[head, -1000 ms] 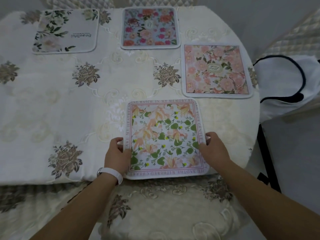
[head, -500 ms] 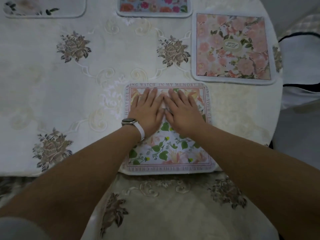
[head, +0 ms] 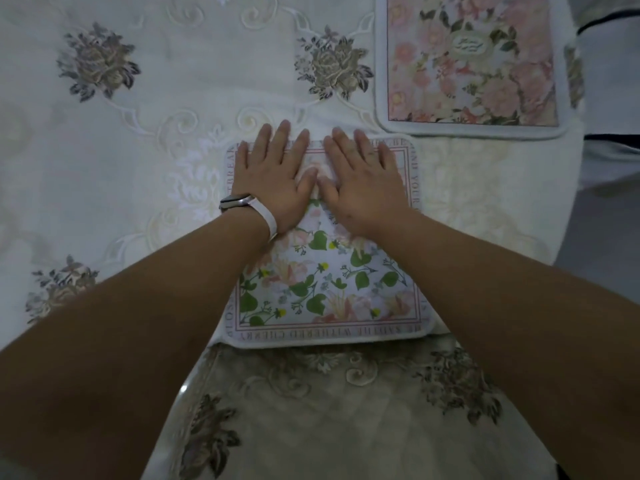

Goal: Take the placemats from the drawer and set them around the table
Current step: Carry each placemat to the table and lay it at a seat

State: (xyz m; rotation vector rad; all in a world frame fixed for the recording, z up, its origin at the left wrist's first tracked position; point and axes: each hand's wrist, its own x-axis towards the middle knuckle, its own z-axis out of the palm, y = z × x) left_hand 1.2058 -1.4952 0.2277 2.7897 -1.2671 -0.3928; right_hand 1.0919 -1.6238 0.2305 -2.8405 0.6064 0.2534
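Note:
A square placemat with green leaves, peach flowers and a lettered border lies flat at the table's near edge. My left hand, with a white watch band at the wrist, and my right hand rest palm down side by side on its far half, fingers spread, fingertips reaching its far edge. Neither hand grips anything. A second placemat with pink roses lies on the table beyond and to the right, a small gap from the first.
A cream embroidered tablecloth with grey-brown rose motifs covers the round table and hangs down over its near edge. The table's curved right edge falls away near a white item with dark trim.
My hands went from holding the mat's side edges to lying flat on it, then slid toward its far edge. The view has moved closer, so the far placemats are out of frame.

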